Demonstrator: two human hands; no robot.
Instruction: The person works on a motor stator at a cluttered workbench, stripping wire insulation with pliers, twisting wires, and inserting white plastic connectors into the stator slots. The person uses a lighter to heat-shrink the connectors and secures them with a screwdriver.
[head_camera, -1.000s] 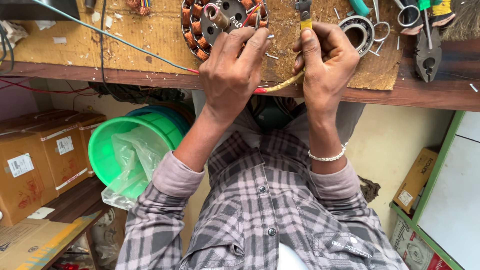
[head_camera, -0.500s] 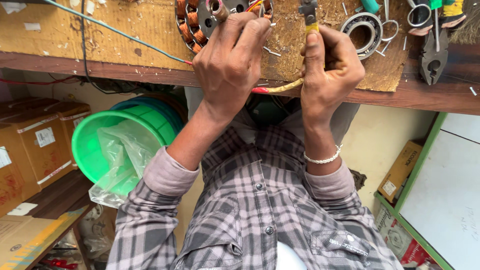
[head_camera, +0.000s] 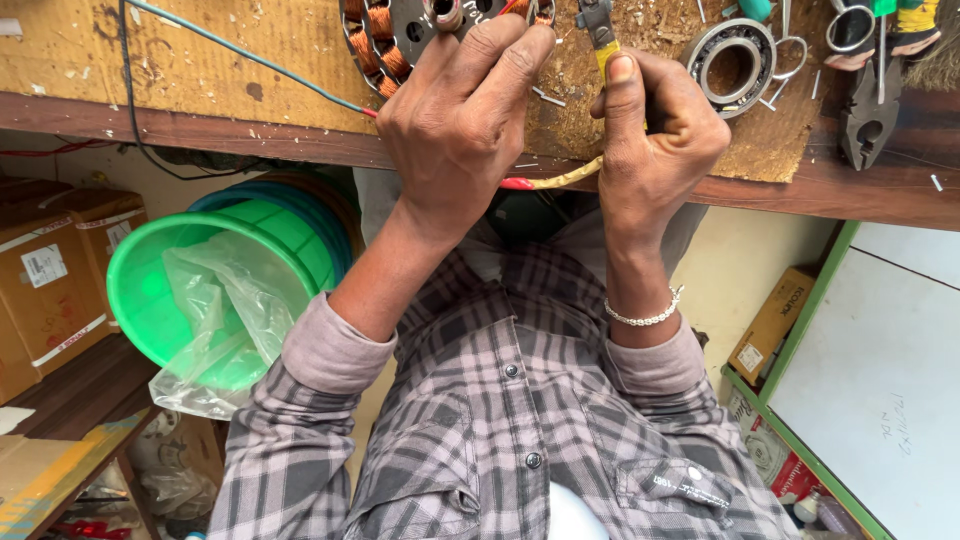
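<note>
My left hand (head_camera: 460, 110) rests its fingertips on a round motor stator with copper windings (head_camera: 385, 45) lying on the wooden workbench (head_camera: 200, 70). My right hand (head_camera: 655, 140) is closed around a small yellow-handled tool (head_camera: 600, 30), its dark tip pointing at the stator's edge. A yellowish sleeved wire with a red end (head_camera: 555, 180) runs under both hands along the bench edge. A thin green wire (head_camera: 240, 55) leads from the left to the stator. Much of the stator is cut off by the top of the view or hidden by my fingers.
A steel bearing ring (head_camera: 735, 55) and dark pliers (head_camera: 868, 110) lie on the bench to the right. Below the bench stand stacked green and blue tubs (head_camera: 230, 290) with a plastic bag, cardboard boxes (head_camera: 50, 270) at left and a green-edged white board (head_camera: 880, 370) at right.
Both hands and the stator have slid slightly toward the top of the view. The grip on the tool looks the same.
</note>
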